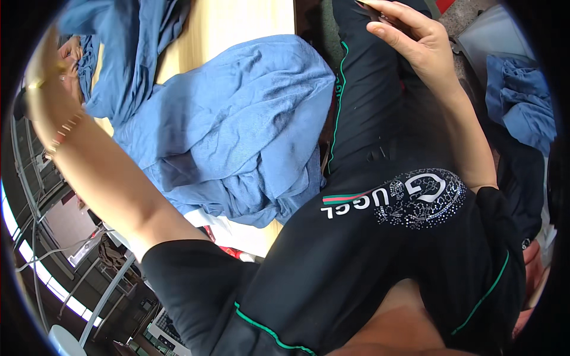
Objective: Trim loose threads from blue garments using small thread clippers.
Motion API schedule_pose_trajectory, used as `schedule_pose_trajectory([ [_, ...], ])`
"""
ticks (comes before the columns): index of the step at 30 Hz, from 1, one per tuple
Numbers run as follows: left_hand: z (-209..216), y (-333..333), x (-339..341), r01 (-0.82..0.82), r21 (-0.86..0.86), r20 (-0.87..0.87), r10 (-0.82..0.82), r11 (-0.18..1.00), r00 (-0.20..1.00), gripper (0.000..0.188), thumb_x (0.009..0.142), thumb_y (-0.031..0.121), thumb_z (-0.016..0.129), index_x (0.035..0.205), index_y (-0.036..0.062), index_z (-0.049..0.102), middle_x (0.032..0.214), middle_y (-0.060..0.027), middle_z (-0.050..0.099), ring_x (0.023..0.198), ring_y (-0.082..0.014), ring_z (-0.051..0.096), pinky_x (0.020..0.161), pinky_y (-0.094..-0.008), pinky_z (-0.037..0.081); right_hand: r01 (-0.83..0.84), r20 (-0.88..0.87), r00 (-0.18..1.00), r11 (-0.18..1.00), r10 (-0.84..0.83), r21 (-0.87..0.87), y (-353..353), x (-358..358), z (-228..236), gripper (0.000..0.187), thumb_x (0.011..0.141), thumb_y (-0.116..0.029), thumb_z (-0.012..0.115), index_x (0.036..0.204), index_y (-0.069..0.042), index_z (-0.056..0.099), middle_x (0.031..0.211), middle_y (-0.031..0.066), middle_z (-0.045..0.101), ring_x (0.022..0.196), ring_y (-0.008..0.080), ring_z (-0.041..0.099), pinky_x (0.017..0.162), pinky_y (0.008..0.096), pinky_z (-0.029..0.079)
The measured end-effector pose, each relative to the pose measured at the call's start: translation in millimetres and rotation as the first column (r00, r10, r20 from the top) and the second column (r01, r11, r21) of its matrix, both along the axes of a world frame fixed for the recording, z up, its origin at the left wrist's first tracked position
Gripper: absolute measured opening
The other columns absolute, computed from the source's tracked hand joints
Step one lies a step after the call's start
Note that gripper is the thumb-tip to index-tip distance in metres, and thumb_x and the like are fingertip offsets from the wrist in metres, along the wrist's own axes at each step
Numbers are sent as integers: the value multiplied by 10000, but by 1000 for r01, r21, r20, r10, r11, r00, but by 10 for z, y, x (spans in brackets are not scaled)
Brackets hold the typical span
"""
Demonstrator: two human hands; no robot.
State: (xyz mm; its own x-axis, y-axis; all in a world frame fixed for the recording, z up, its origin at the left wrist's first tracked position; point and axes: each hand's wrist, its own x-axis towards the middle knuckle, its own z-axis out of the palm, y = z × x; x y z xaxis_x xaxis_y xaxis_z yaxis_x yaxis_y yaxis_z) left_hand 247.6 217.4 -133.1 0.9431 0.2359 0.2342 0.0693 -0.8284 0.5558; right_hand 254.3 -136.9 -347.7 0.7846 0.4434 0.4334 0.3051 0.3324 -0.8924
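A crumpled blue cloth [237, 113], seemingly a knit garment, lies on the pale wooden tabletop [237, 21], with part of it raised at the upper left. My left hand [43, 68] is beside that raised part at the picture's rim, its fingers smeared by motion. Whether they grip the cloth does not show. At the upper right my right hand [418, 35] is closed around a small dark tool [389, 19], seen only in part. Its kind is hard to make out. This hand is over my dark-clothed leg, apart from the cloth.
More blue cloth [519, 98] is heaped at the right beside a grey plastic bin [493, 38]. White and red packaging [234, 237] lies near the tabletop's edge under the cloth. Another person's hand [72, 48] seems to show at the far left. Metal framing [110, 296] stands at the lower left.
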Motion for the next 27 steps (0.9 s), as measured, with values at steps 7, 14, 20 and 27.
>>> schedule_pose_trajectory([
  [7,-337,-293,-1580,418,-200,-540,-455,886,708,358,779,135,782,1111,39,688,1366,-140,571,1365,-307,445,1125,-397,316,-392,-136,919,826,370,-405,236,-511,366,506,756,-105,832,1228,-59,657,741,-72,390,689,29,376,634,187,315],
  [14,-443,-69,-2693,87,166,-578,26,982,816,570,641,74,835,1178,78,645,1474,-142,473,1443,-363,326,1144,-461,306,-425,297,723,740,624,-521,759,-1081,312,654,704,-411,831,1249,-140,592,751,57,670,659,238,679,536,340,491],
  [20,-744,78,-2860,-91,203,-323,155,975,934,117,866,10,663,980,-5,680,1233,-156,658,1160,-245,612,1007,-331,436,-379,459,672,802,581,-461,907,-1185,261,476,661,-164,782,1118,-124,654,794,52,677,655,254,656,548,348,496],
  [27,-297,45,-2368,-247,48,99,241,968,965,178,972,119,631,1057,-29,680,939,-24,682,827,-70,593,764,-199,470,-540,-42,839,839,543,60,314,-648,523,189,891,-137,675,1034,-13,665,904,99,699,807,159,684,697,299,547],
])
